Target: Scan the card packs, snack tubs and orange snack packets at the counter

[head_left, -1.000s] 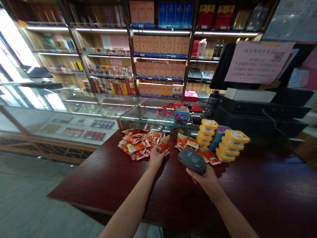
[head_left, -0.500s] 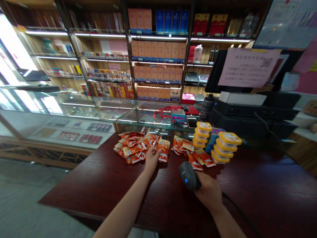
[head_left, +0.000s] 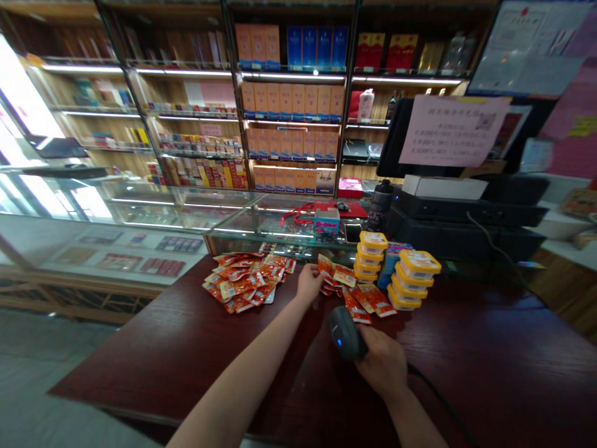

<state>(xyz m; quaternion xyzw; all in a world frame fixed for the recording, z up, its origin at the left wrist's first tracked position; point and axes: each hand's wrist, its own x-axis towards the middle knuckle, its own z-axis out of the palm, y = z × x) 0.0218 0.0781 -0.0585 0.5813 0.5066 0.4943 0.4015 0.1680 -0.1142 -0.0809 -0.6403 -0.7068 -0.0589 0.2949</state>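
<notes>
My right hand (head_left: 385, 361) is wrapped round a dark grey barcode scanner (head_left: 344, 333) with a blue light, held over the front of the dark wooden counter (head_left: 186, 361). My left hand (head_left: 308, 284) is at the left edge of the smaller group of orange snack packets (head_left: 370, 297). Its closed fingers pinch an orange snack packet (head_left: 325, 265), partly hidden by the group around it. Left of that hand lies a larger heap of similar orange packets (head_left: 242, 280). Two stacks of yellow-lidded tubs (head_left: 370, 256) (head_left: 413, 280) stand behind and right of the smaller group.
Between the tub stacks are blue patterned boxes (head_left: 396, 255). Behind them stand a dark bottle (head_left: 380, 205) and a monitor with a pink notice (head_left: 452, 130). A glass display case (head_left: 233, 214) borders the counter, holding a small colourful box (head_left: 326, 221) on top. The scanner's cable (head_left: 433, 392) trails right.
My left hand has moved right with the snack packet, from beside the larger heap to the smaller group. My right hand keeps hold of the scanner. The view has shifted slightly.
</notes>
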